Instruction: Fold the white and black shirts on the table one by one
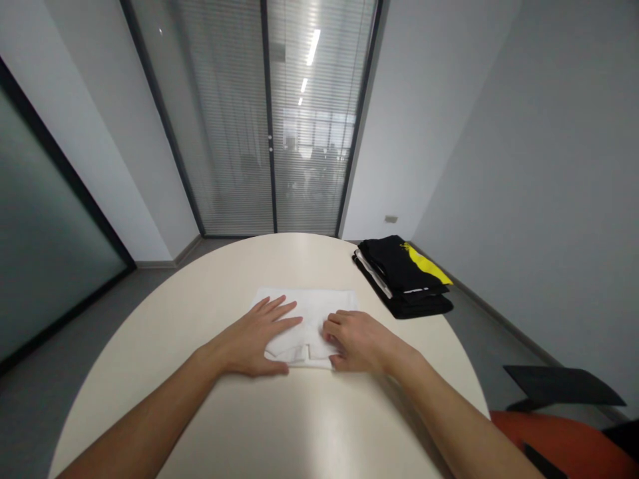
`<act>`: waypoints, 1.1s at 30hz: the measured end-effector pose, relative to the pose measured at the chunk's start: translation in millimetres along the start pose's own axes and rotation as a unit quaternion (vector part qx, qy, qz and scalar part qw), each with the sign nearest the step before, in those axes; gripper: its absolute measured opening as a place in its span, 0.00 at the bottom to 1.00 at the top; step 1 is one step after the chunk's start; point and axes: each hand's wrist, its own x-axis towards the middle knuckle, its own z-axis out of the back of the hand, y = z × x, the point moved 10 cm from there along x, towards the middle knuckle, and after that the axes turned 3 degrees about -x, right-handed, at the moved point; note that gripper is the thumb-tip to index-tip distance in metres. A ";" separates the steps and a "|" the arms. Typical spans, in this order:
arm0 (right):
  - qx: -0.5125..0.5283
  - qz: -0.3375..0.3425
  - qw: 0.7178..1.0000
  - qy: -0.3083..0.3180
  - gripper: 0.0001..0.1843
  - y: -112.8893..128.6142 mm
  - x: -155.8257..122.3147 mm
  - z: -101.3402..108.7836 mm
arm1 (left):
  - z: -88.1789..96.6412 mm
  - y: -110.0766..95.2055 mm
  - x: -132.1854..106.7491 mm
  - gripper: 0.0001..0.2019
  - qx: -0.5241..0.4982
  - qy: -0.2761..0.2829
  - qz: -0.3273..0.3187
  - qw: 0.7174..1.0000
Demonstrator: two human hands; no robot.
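A white folded garment (312, 313) lies flat on the round table, its neat rectangle creased along the near side. My left hand (262, 336) is spread over its left part, palm down, fingers apart and the thumb by the near edge. On the right part rests my right hand (357, 339), with its fingers curled in and the thumb at the garment's near right corner. It appears to grip the cloth there, though the fingertips are partly hidden. The garment's far edge shows beyond both hands.
The round cream table (294, 426) carries a stack of folded dark clothes (394, 273) with a yellow patch at its far right edge. An orange chair (559, 442) with black armrests stands at the lower right. Behind the table is a glass partition (239, 133) with blinds.
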 end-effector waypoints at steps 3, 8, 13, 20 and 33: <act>-0.013 0.004 1.000 0.004 0.13 3.7 1.0 2.1 | -2.3 0.8 -0.2 0.49 0.000 0.008 0.002 1.000; -0.027 0.010 1.000 0.007 0.12 5.7 1.4 3.5 | -3.8 1.6 -1.1 0.47 -0.001 0.000 -0.001 1.000; -0.051 0.021 0.998 0.002 0.07 8.4 2.7 5.5 | -4.5 0.0 -0.6 0.46 0.006 0.004 0.009 1.000; -0.038 0.051 0.998 -0.015 0.07 18.7 0.4 13.8 | 4.0 -5.8 -0.5 0.44 -0.011 -0.015 -0.002 1.000; 0.018 0.037 0.999 0.013 0.20 28.5 2.5 2.5 | 10.4 -26.6 -4.2 0.42 0.017 -0.002 -0.021 1.000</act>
